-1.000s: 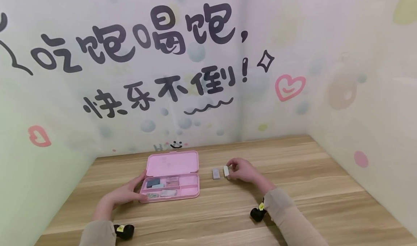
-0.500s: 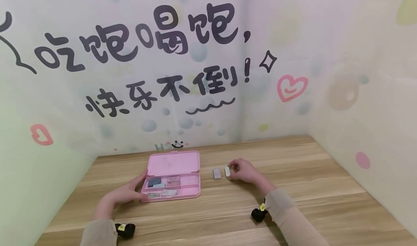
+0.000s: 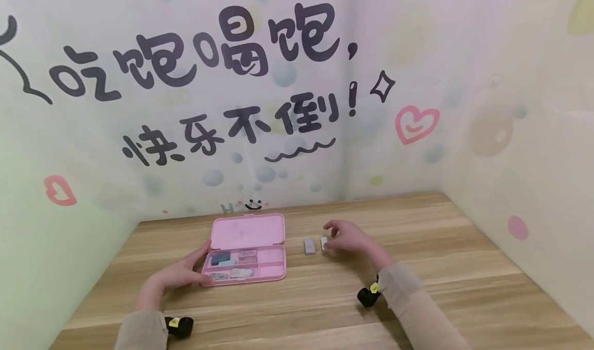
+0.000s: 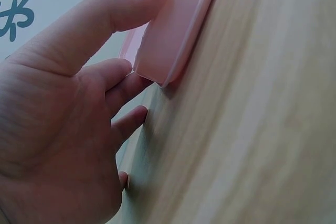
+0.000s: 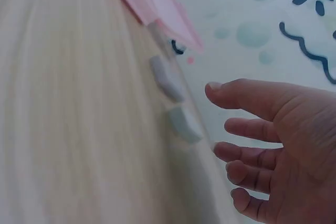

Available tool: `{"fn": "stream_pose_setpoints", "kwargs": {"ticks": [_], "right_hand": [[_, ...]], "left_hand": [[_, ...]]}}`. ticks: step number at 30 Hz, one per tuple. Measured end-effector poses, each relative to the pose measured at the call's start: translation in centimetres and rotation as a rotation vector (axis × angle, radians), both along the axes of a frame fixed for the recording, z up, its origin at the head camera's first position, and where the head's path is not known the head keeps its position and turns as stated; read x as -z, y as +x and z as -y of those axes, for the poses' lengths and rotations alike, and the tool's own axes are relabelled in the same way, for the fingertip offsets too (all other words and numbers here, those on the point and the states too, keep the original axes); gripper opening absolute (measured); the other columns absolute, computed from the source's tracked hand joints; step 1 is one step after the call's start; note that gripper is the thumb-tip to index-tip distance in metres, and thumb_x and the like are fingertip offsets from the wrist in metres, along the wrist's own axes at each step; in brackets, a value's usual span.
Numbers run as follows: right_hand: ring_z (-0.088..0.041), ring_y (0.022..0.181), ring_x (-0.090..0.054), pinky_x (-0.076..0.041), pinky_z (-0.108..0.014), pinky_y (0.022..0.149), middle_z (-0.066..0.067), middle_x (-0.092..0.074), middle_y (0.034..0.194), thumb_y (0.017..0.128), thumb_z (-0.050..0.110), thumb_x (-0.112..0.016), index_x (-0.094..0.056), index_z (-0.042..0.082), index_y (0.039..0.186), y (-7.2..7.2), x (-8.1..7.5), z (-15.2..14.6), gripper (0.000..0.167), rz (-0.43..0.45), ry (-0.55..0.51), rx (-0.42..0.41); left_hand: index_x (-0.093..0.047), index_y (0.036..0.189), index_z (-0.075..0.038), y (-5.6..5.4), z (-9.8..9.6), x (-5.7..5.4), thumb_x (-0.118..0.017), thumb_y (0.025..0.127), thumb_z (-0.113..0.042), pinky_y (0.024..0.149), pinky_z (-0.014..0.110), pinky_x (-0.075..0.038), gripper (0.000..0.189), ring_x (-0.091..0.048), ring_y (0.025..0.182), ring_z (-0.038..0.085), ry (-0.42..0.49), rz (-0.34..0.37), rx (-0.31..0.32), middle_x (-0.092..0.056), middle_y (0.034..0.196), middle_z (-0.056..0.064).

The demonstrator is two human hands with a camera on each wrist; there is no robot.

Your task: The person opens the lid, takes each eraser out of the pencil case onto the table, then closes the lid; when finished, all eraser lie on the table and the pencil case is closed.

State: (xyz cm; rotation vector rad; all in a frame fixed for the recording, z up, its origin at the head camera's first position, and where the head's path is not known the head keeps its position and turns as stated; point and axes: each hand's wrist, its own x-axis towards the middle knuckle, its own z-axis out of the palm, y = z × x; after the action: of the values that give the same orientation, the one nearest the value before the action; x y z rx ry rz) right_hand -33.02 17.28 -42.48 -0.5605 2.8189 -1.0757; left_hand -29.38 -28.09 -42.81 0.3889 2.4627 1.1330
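On the table (image 3: 278,314), the pink case (image 3: 271,270) lies open with small blocks (image 3: 241,273) in its compartments, its left end gripped between the left hand's (image 3: 178,275) thumb and fingers. The right hand (image 3: 350,236) hangs just beside the pale block (image 5: 185,124), fingers parted, loosely bent, holding nothing; the grey block (image 3: 309,246) lies between that block and the case.
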Motion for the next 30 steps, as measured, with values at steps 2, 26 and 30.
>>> {"fn": "stream_pose_setpoints", "kwargs": {"ticks": [2, 26, 30], "right_hand": [[-0.019, 0.087, -0.056, -0.048, -0.038, 0.077, -0.006, -0.062, 0.099, 0.080, 0.020, -0.078, -0.063, 0.005, 0.121, 0.0, -0.9, 0.9, 0.046, 0.007, 0.028, -0.019], [-0.011, 0.099, -0.052, -0.045, -0.025, 0.081, 0.004, -0.060, 0.109, 0.091, 0.007, -0.058, -0.069, 0.030, 0.120, -3.6, -2.9, 14.4, 0.039, -0.051, 0.314, -0.491], [-0.010, 0.096, -0.049, -0.042, -0.023, 0.081, 0.002, -0.059, 0.109, 0.093, 0.004, -0.054, -0.069, 0.031, 0.122, -3.6, -2.8, 15.9, 0.042, -0.100, 0.354, -0.523]], "left_hand": [[0.001, 0.156, -0.010, 0.0, 0.0, 0.0, -0.078, 0.078, -0.031, 0.106, 0.069, -0.010, 0.113, 0.000, 0.140, 0.051, 0.007, -0.001, -0.001, 0.003, 0.157, 0.029], [-0.003, 0.156, -0.012, 0.2, 0.0, 0.2, -0.080, 0.076, -0.028, 0.107, 0.067, -0.013, 0.112, -0.003, 0.141, 0.049, 0.008, -0.022, -0.024, -0.001, 0.158, 0.028], [-0.004, 0.156, -0.011, 0.2, 0.1, 0.1, -0.080, 0.076, -0.029, 0.107, 0.067, -0.013, 0.112, -0.004, 0.141, 0.049, 0.009, -0.032, -0.017, -0.001, 0.158, 0.028]]}}
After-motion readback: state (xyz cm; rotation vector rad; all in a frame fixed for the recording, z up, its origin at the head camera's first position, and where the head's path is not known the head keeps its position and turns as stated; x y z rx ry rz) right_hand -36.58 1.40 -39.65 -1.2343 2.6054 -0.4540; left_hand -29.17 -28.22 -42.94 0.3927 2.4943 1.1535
